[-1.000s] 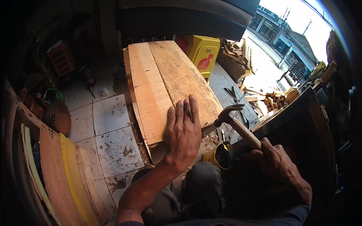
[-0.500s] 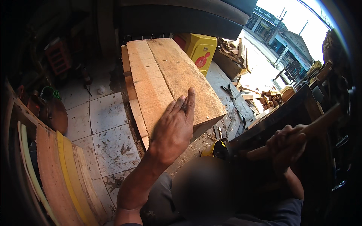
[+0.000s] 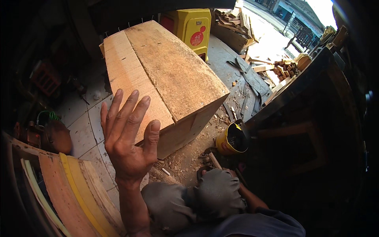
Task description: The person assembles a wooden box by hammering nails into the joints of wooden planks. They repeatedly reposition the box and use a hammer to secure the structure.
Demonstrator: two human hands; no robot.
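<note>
A large wooden box (image 3: 173, 71) made of joined planks lies in front of me, with several nails standing up along its far edge. My left hand (image 3: 130, 138) is raised over the near left part of the box, fingers spread, holding nothing. Whether it touches the wood I cannot tell. Low beside my knee is my right hand (image 3: 232, 173), mostly hidden by the trouser leg. It appears closed on the end of a wooden-handled hammer (image 3: 215, 162), whose dark head points away from me and is hard to make out.
A yellow bucket (image 3: 223, 144) with dark contents stands right of the box. Behind the box is a yellow plastic stool (image 3: 191, 29). Curved boards (image 3: 59, 185) lean at the left. Wood offcuts (image 3: 286, 69) and dark strips (image 3: 250, 81) lie at the right; shavings cover the floor.
My left hand has lifted from the top of the box and moved left, fingers spreading. The right hand has dropped from raised at the right to beside my knee with the hammer. The view has shifted.
</note>
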